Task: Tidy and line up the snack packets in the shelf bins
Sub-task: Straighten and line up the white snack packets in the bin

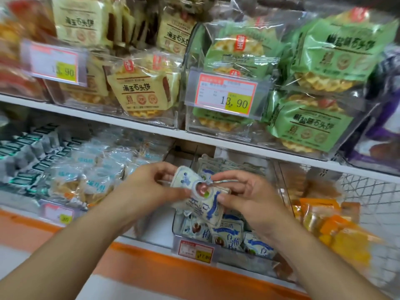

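Both hands hold a small bunch of white-and-blue snack packets (199, 192) above a clear bin (218, 254) on the lower shelf. My left hand (149, 187) grips the bunch from the left, thumb on its front. My right hand (244, 195) pinches it from the right, fingers curled over the top edge. More packets of the same kind (227, 233) lie jumbled in the bin below, and others stand in a row behind (218, 164).
Left of the bin lie light-blue packets (95, 180) and grey-teal ones (26, 152). Orange packets (333, 224) fill the bin to the right, beside a wire basket (372, 195). The upper shelf holds cream (140, 85) and green (313, 124) biscuit packs behind price tags (227, 95).
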`<action>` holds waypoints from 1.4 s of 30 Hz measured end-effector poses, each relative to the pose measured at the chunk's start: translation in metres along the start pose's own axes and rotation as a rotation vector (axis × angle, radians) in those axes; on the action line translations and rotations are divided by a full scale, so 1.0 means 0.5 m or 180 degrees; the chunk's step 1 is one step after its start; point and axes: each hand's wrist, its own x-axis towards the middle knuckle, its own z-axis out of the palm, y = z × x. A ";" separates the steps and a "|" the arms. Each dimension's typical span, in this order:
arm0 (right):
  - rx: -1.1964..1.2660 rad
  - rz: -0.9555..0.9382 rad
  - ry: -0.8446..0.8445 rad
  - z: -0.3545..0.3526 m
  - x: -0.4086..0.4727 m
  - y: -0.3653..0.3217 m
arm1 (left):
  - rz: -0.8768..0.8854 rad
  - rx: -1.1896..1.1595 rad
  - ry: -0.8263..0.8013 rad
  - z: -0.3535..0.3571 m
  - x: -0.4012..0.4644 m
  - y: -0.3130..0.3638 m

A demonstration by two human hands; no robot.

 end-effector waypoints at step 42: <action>-0.2687 -0.2448 0.0566 0.089 -0.059 -0.005 | -0.0827 -0.1776 -0.0326 0.010 -0.049 -0.009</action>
